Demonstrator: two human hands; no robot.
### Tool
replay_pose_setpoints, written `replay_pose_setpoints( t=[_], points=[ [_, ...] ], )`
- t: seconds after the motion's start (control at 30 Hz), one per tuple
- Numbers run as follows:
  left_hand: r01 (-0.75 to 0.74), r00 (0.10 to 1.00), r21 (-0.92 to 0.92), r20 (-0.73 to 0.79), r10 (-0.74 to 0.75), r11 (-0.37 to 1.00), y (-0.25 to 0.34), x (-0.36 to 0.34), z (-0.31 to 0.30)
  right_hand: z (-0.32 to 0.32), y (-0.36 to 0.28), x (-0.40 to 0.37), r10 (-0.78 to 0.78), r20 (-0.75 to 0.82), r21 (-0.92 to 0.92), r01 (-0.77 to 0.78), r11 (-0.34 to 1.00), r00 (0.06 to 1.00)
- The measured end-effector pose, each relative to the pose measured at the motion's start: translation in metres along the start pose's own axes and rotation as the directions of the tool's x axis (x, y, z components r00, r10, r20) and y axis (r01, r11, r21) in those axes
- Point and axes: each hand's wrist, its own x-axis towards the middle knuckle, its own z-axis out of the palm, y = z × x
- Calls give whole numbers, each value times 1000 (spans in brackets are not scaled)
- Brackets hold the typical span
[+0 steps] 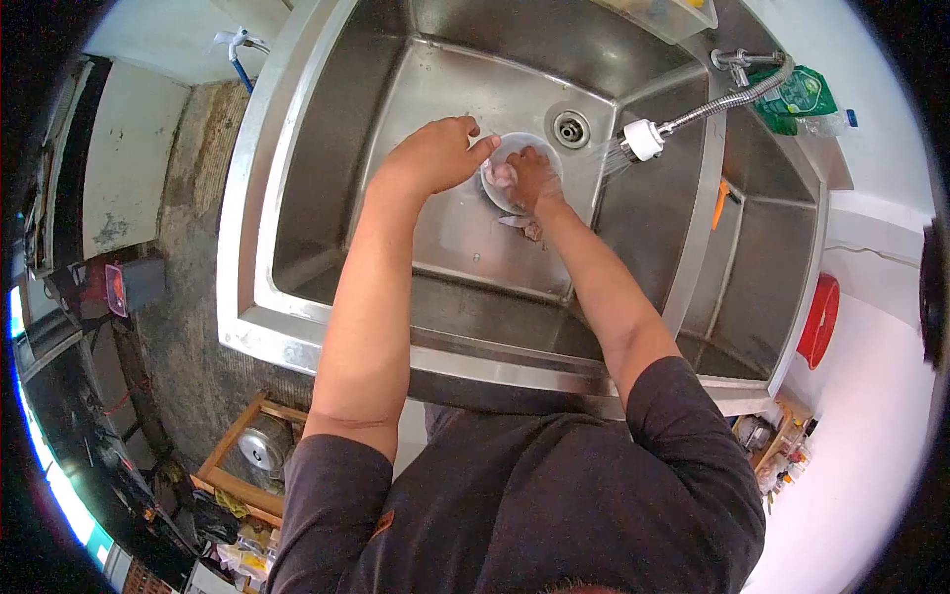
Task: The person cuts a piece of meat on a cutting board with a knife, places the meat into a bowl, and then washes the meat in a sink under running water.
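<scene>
In the sink's large basin stands a white bowl [515, 145], with a pale pink piece of raw meat [501, 176] in it. My right hand [534, 180] is inside the bowl, slightly blurred, its fingers bent against the meat. At the bowl's left rim is my left hand [440, 155], thumb apart from the bent fingers and nothing visible in it. What looks like a knife blade [513, 221] lies just below the bowl, beside a small brownish scrap [533, 232]. From the white spray head [643, 140], water runs toward the bowl.
The drain [570, 129] lies beyond the bowl. A flexible metal faucet hose [727, 102] arches in from the right. An orange-handled tool [721, 203] rests by the smaller basin's divider. A green plastic pack [797, 94] sits at the back right, and a plastic container [673, 15] at the top edge.
</scene>
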Motion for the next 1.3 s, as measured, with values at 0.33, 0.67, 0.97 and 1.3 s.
replay_pose_setpoints(
  t=[0.33, 0.67, 0.97, 1.3],
  points=[
    [-21, 999, 4, -31, 21, 1000, 0, 0, 3, -37, 47, 1, -21, 133, 491, -48, 870, 991],
    [-21, 999, 7, -46, 21, 1000, -1, -1, 4, 18, 30, 5, 135, -271, 582, 50, 812, 953],
    [11, 1000, 18, -11, -11, 1000, 2, -1, 1, -22, 10, -4, 52, 25, 280, -57, 958, 998],
    [-6, 1000, -3, -17, 6, 1000, 6, -2, -1, -30, 14, 4, 2, 129, 453, -61, 890, 992]
  ],
)
